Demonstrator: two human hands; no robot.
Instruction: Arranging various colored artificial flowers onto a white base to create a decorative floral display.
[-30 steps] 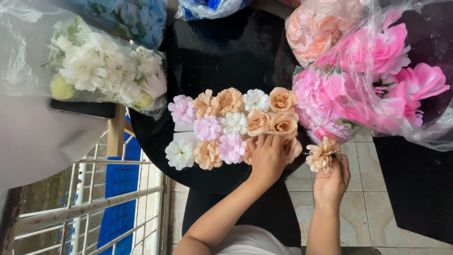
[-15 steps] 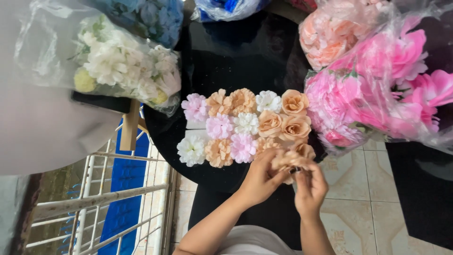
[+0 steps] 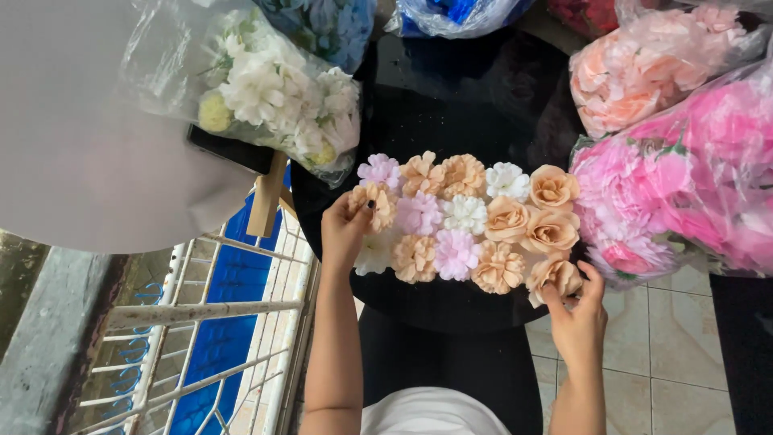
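A block of artificial flower heads (image 3: 463, 221) in peach, pink, lilac and white lies on a round black table (image 3: 459, 105). My left hand (image 3: 345, 232) holds a peach flower (image 3: 372, 201) at the block's left end. My right hand (image 3: 576, 310) pinches a peach rose (image 3: 554, 275) at the block's lower right corner. Both forearms reach up from the bottom of the view.
Clear plastic bags of flowers ring the table: white ones (image 3: 274, 97) at upper left, blue ones (image 3: 330, 24) at top, peach (image 3: 636, 72) and bright pink (image 3: 692, 185) at right. A white metal railing (image 3: 209, 322) stands lower left, tiled floor (image 3: 684, 370) lower right.
My hands, together at the block's lower right before, have parted. The left hand moved to the block's left end with a peach flower. The right hand stays by the peach rose.
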